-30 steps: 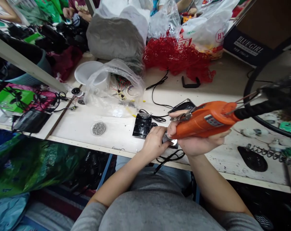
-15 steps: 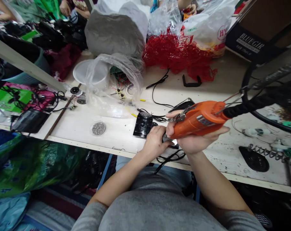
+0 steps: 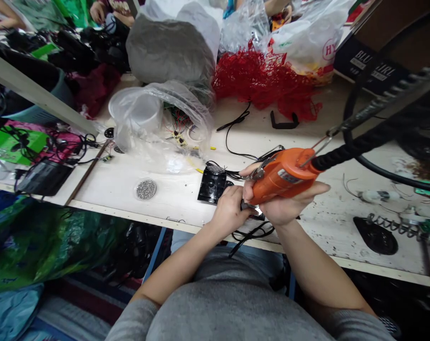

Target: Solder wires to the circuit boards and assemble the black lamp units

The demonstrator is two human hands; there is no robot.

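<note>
An orange electric screwdriver [image 3: 280, 174] is gripped in my right hand [image 3: 284, 208], its body tilted and its nose pointing down and left toward my other hand. My left hand [image 3: 231, 206] is closed on a black plastic part [image 3: 260, 215], mostly hidden beneath the fingers, close to the screwdriver's tip. Just left of those fingers lies a black plastic housing [image 3: 211, 185] with its inside facing up. A black cable [image 3: 252, 234] loops over the table edge below my hands. A round dish of small metal screws [image 3: 145, 189] stands further left.
A clear plastic bag [image 3: 158, 151] with wired boards lies beyond the screws. Red netting [image 3: 260, 80] and a dark carton [image 3: 367, 66] are at the back. A coiled spring and thick cable [image 3: 364, 137] run to the screwdriver from the right. Other people's hands [image 3: 99, 13] show at the far side.
My right hand and the screwdriver's rear have shifted slightly left, and its cable and spring have swung with them. My left hand stays nearly in place.
</note>
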